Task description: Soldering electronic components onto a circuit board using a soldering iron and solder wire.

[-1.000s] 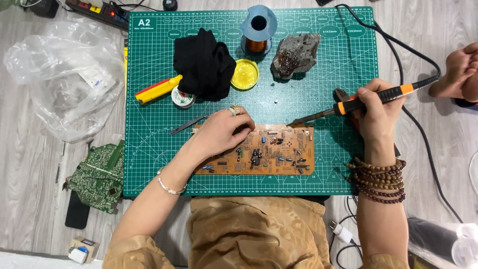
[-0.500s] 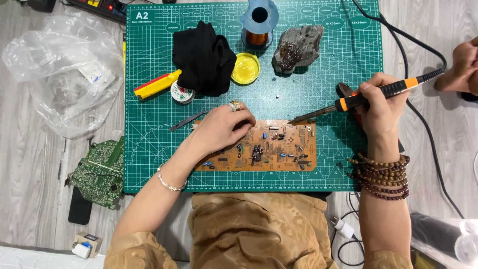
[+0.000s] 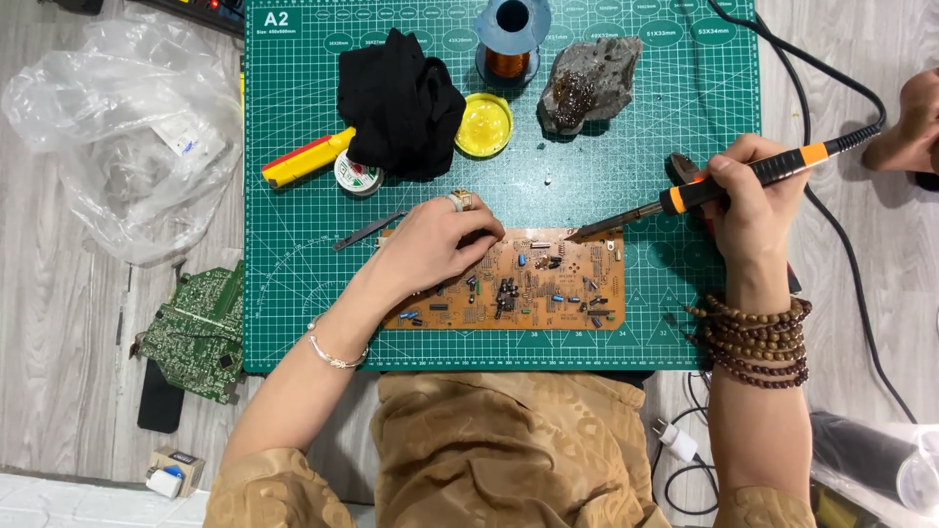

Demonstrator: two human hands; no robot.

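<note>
On the green cutting mat [image 3: 293, 147], the left hand [image 3: 430, 249] presses flat on the brown circuit board [image 3: 518, 288], gripping nothing, while the right hand [image 3: 753, 200] clasps an orange-collared soldering iron [image 3: 685, 196], its tip at the board's upper edge. Soldering seems underway; touching a joint needs steadiness. Beyond the board lie tweezers [image 3: 367, 231], black cloth [image 3: 401, 103], a yellow tin [image 3: 483, 125] and a wire spool [image 3: 509, 44]; nothing obstructs.

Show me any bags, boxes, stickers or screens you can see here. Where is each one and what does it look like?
Plastic bag: on the floor left of the green mat, clear, crumpled, with a small white label inside.
Small box: bottom left on the floor, tan cardboard with a white and blue piece.
Solder reel: on the mat beside the black cloth, round, with a white, green and red label.
No screens in view.
</note>
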